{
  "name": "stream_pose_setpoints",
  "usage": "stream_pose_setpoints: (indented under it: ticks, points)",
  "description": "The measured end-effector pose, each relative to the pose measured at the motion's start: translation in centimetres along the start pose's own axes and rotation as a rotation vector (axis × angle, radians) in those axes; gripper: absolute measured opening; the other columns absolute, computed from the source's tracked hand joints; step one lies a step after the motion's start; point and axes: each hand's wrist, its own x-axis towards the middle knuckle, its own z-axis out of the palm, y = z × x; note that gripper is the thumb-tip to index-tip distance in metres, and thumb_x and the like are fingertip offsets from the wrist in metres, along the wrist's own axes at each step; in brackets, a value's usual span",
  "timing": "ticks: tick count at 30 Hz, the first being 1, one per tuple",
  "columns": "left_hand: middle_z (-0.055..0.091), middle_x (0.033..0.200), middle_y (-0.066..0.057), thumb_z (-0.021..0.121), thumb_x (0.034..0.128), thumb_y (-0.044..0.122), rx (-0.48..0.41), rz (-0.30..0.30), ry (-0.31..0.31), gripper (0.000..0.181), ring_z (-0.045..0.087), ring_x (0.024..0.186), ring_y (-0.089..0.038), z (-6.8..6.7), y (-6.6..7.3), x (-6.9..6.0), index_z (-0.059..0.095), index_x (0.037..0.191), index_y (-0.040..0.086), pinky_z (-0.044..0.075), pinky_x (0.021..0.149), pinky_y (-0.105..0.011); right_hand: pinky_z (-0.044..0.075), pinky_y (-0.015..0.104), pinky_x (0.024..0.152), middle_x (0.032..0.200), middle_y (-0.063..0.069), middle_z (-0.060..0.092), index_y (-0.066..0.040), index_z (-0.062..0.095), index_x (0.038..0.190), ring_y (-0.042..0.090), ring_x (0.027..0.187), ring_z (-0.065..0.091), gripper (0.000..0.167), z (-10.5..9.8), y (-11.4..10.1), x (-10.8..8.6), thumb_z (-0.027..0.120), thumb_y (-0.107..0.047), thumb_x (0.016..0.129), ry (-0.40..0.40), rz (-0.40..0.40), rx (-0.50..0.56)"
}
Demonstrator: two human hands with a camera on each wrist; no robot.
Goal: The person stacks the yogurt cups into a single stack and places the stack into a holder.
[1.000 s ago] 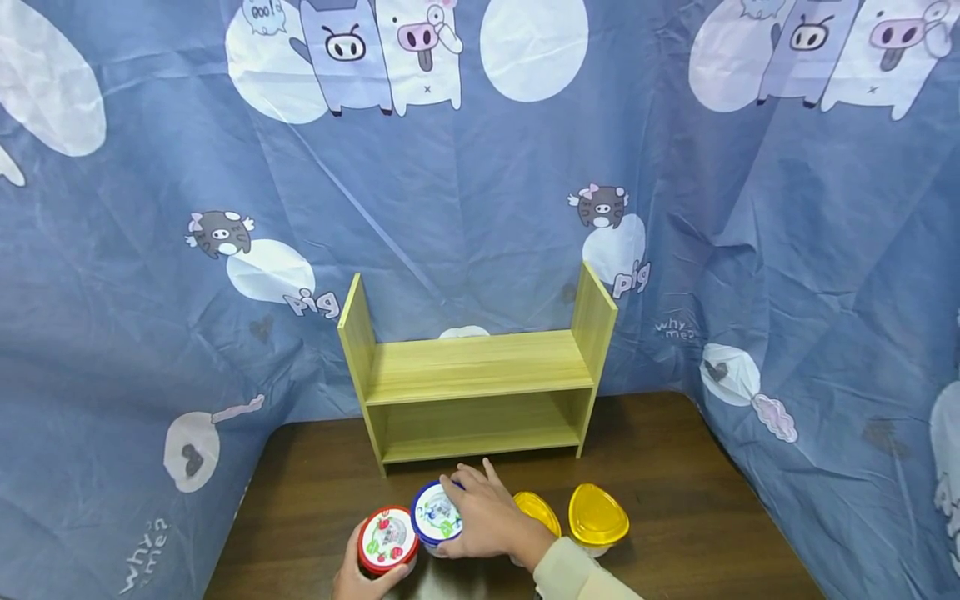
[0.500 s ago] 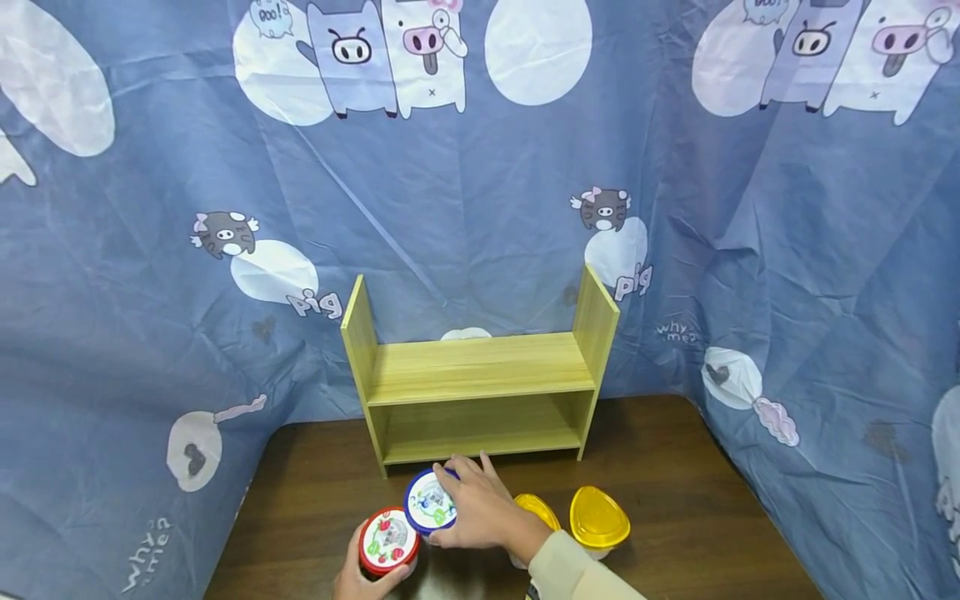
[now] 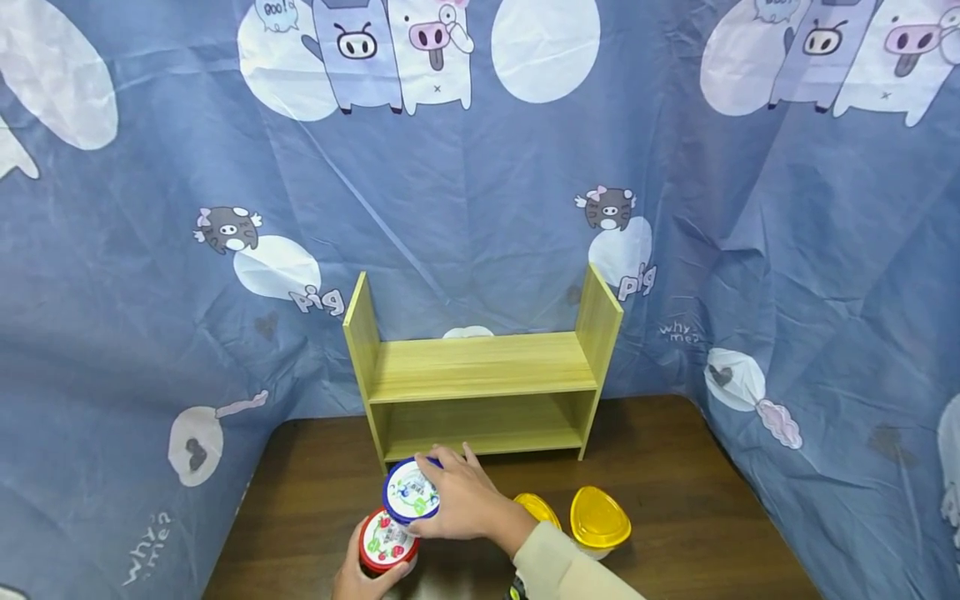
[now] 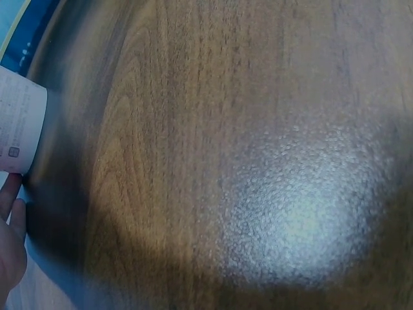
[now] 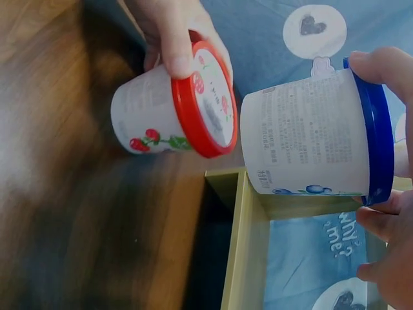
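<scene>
My right hand point(image 3: 465, 500) grips the blue-lidded tub point(image 3: 412, 492) by its lid edge, thumb in front and fingers behind. In the right wrist view that white tub point(image 5: 306, 139) is off the table, beside the red-lidded one point(image 5: 151, 110). The left hand point(image 3: 366, 573) holds the red-lidded tub point(image 3: 388, 542) around its side. Seen from the head, the blue lid overlaps the back edge of the red one. At the left edge of the left wrist view are fingers point(image 4: 14, 213) against a white tub point(image 4: 19, 123).
A two-level wooden shelf point(image 3: 480, 367) stands at the back of the brown table point(image 3: 675, 492). Two yellow-lidded containers, one partly behind the right arm point(image 3: 538, 508) and one farther right point(image 3: 598, 518), sit on the table. A patterned blue cloth point(image 3: 465, 208) hangs behind.
My right hand has carried the blue-lidded tub left and toward the shelf, from beside the red-lidded tub to its back edge. The left hand and red-lidded tub have barely moved.
</scene>
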Motion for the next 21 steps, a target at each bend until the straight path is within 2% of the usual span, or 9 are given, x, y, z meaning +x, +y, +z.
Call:
stream_pose_setpoints:
  ticks: [5, 8, 11, 13, 17, 21]
  points:
    - [0.066, 0.123, -0.018, 0.094, 0.066, 0.044, 0.01, 0.013, -0.011, 0.106, 0.062, 0.105, -0.029, -0.1, -0.1, 0.1, 0.036, 0.15, 0.016, 0.048, 0.089, -0.046, 0.02, 0.059, 0.117, 0.15, 0.005, 0.044, -0.018, 0.039, 0.156, 0.019, 0.138, 0.042, 0.099, 0.1, -0.7, 0.7, 0.076, -0.066, 0.077, 0.009, -0.007, 0.022]
    - [0.068, 0.12, -0.015, 0.094, 0.0656, 0.043, 0.014, 0.021, -0.007, 0.105, 0.063, 0.102, -0.027, 0.0, -0.2, 0.1, 0.038, 0.149, 0.017, 0.048, 0.087, -0.045, 0.028, 0.052, 0.115, 0.147, 0.001, 0.045, -0.022, 0.039, 0.156, 0.018, 0.133, 0.045, 0.1, 0.4, -1.1, 1.0, 0.078, -0.065, 0.075, 0.007, 0.009, 0.082]
    - [0.068, 0.118, -0.014, 0.095, 0.0655, 0.041, 0.017, 0.049, 0.009, 0.102, 0.064, 0.099, -0.025, 0.1, -0.4, 0.1, 0.04, 0.148, 0.014, 0.05, 0.085, -0.043, 0.041, 0.04, 0.104, 0.144, -0.002, 0.046, -0.027, 0.038, 0.155, 0.018, 0.122, 0.05, 0.101, 0.8, -1.5, 1.3, 0.083, -0.064, 0.072, 0.001, 0.028, 0.158]
    - [0.068, 0.118, -0.015, 0.095, 0.0657, 0.036, 0.009, 0.079, 0.024, 0.101, 0.064, 0.098, -0.025, 0.1, -0.6, 0.1, 0.04, 0.147, 0.012, 0.051, 0.084, -0.043, 0.046, 0.034, 0.095, 0.144, -0.003, 0.045, -0.029, 0.038, 0.155, 0.017, 0.116, 0.052, 0.103, 1.1, -1.6, 1.4, 0.085, -0.061, 0.07, -0.001, 0.034, 0.201]
    - [0.067, 0.118, -0.017, 0.096, 0.0653, 0.026, -0.018, 0.134, 0.042, 0.1, 0.064, 0.097, -0.026, 0.2, -0.8, 0.2, 0.041, 0.147, 0.008, 0.052, 0.084, -0.044, 0.046, 0.032, 0.094, 0.145, -0.002, 0.045, -0.024, 0.038, 0.155, 0.014, 0.114, 0.054, 0.107, 1.6, -1.9, 1.5, 0.089, -0.057, 0.067, 0.006, 0.042, 0.232]
    - [0.066, 0.118, -0.021, 0.095, 0.0662, 0.028, 0.0, 0.129, 0.042, 0.101, 0.064, 0.097, -0.03, 0.2, -0.8, 0.2, 0.039, 0.147, 0.005, 0.051, 0.082, -0.047, 0.045, 0.034, 0.097, 0.145, 0.001, 0.046, -0.017, 0.039, 0.154, 0.013, 0.114, 0.054, 0.109, 2.0, -2.1, 1.6, 0.092, -0.052, 0.065, 0.013, 0.055, 0.264]
